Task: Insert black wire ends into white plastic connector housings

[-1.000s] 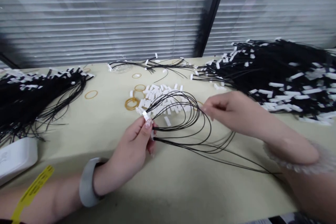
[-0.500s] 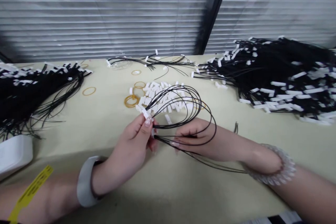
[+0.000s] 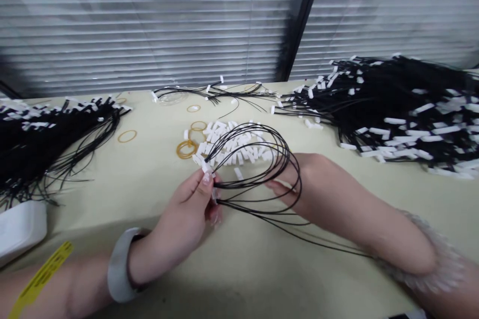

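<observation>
My left hand pinches white connectors between thumb and fingers, and black wires run from them to the right. Several of these wires curve round into wide loops, while others trail low toward my right wrist. My right hand is at the right end of the loops, its fingers curled at the wires. Part of its grip is hidden behind the loops and the back of the hand. Just beyond the loops lies a pile of loose white connectors.
Rubber bands lie left of the connector pile. A heap of black wires with white connectors fills the right side; another wire heap is at left. A white box sits at the left edge. Blinds stand behind the table.
My right hand has moved right and slightly up along the wire loops, its wrist turning. My left hand keeps its pinch on the connectors, nearly in place.
</observation>
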